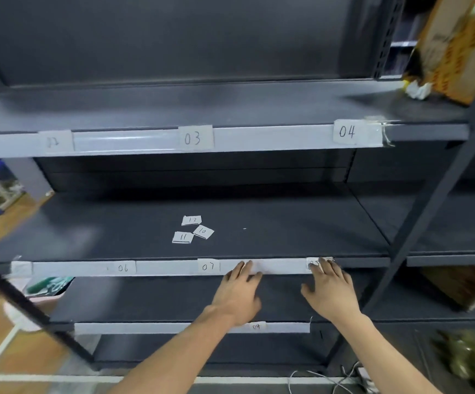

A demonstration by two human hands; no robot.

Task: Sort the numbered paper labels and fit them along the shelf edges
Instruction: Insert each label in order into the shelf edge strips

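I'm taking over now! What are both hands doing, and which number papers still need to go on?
Left hand: flat fingers on the middle shelf strip, right of 07.
Right hand: fingers pressing a label at that strip's right end; number hidden.
Fitted: 03, 04, 06, 07, 09.
To do: 10, 11, 12 lie loose on the middle shelf.

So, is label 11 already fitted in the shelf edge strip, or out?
Out: label 11 lies loose on the middle shelf, behind the edge strip.

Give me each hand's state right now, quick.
Left hand: open, fingers flat on the edge strip beside label 07.
Right hand: open, fingertips pressing the end label onto the strip.
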